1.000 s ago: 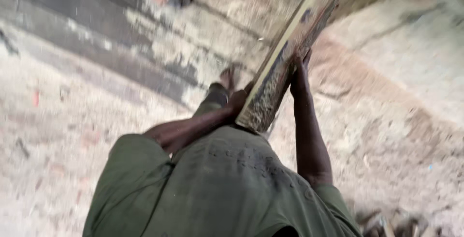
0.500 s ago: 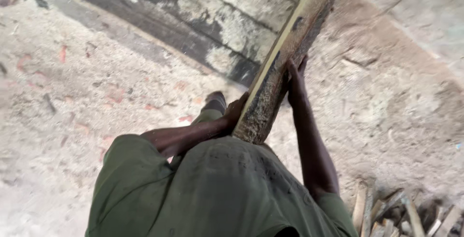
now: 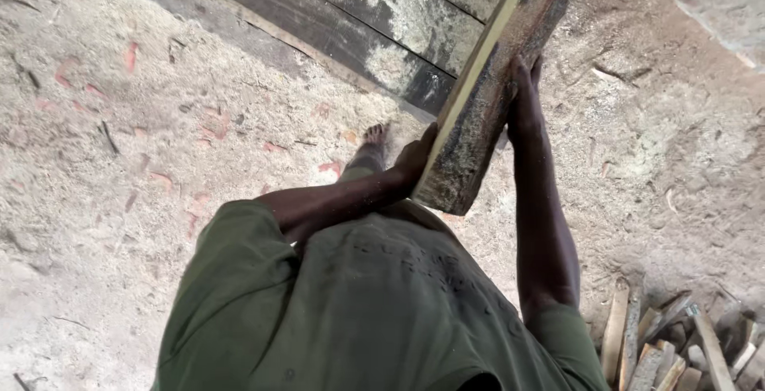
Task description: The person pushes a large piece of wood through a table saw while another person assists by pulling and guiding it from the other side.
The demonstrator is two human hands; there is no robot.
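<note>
Currently, the left hand (image 3: 416,158) is pressed against the left face of a long wooden plank (image 3: 488,96), near its lower end, fingers curled onto the wood. The right hand (image 3: 523,92) grips the plank's right face higher up, fingers extended along the rough, dark edge. The plank is held tilted, its lower end just in front of the person's chest, its upper end running out of view at the top. The person wears a green shirt (image 3: 358,303). One bare foot (image 3: 373,137) stands on the sawdust-covered floor (image 3: 143,144). Dark floor boards (image 3: 351,16) lie beyond the foot. A pile of wood offcuts (image 3: 677,343) lies at the lower right.
</note>
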